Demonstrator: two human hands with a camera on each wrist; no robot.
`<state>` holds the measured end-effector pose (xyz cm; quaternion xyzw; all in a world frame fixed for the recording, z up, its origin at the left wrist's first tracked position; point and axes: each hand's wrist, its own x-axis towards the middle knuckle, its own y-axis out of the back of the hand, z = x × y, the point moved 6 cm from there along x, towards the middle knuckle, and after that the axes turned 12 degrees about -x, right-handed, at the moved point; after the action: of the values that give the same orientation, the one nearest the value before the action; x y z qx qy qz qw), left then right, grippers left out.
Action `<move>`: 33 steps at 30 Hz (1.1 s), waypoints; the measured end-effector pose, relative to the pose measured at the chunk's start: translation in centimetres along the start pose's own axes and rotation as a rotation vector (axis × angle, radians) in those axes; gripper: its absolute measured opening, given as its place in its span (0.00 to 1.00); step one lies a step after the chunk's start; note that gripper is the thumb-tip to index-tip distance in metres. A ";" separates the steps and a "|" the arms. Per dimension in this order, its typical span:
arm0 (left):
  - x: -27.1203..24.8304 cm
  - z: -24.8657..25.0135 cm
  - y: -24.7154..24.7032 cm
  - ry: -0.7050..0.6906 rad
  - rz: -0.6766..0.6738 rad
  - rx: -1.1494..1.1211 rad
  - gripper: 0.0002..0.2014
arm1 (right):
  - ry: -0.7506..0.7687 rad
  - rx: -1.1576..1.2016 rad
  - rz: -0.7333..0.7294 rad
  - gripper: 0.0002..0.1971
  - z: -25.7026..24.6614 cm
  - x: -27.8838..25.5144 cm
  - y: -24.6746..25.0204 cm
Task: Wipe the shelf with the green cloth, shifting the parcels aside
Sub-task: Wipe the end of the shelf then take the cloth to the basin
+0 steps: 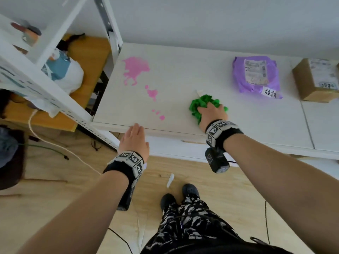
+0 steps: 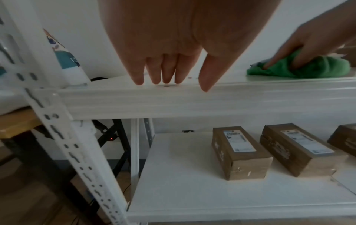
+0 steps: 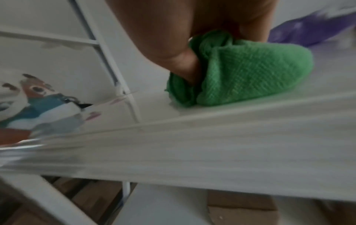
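Green cloth (image 1: 202, 107) between pink stains (image 1: 136, 69) and purple parcel (image 1: 255, 76).

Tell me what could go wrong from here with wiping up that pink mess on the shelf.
The green cloth is bunched under the right hand, so it may smear the pink spill rather than lift it. A sweep toward the left hand at the shelf edge could push drops onto the floor. A backswing might nudge the purple parcel close behind the cloth.
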<state>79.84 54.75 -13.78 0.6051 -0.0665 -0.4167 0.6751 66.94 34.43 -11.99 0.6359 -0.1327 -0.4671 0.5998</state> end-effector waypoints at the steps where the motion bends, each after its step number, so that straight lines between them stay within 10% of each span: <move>1: -0.1 -0.5 -0.1 0.011 -0.010 0.011 0.31 | 0.041 0.000 -0.002 0.22 -1.8 0.3 0.2; 9: 0.8 -2.6 1.6 0.093 -0.039 0.005 0.30 | 0.489 -0.094 0.023 0.30 -6.9 -2.0 -0.5; 16: 0.9 -3.0 2.1 0.071 -0.105 0.032 0.27 | 0.220 -0.133 0.019 0.27 -4.4 3.4 3.3; 24: 1.3 -3.2 3.3 0.053 -0.204 0.098 0.25 | 0.494 -0.180 0.053 0.23 -16.2 1.2 3.5; 29: 1.2 -3.7 3.7 0.027 -0.221 0.082 0.25 | 0.616 -0.155 0.052 0.26 -14.3 -0.6 1.5; 33: 0.8 -3.7 3.6 -0.008 -0.199 0.094 0.25 | 0.400 -0.152 0.065 0.29 -10.3 3.0 3.1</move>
<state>84.35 56.76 -11.92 0.6379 -0.0281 -0.4805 0.6012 77.50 38.07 -12.11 0.6641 0.0041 -0.3206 0.6754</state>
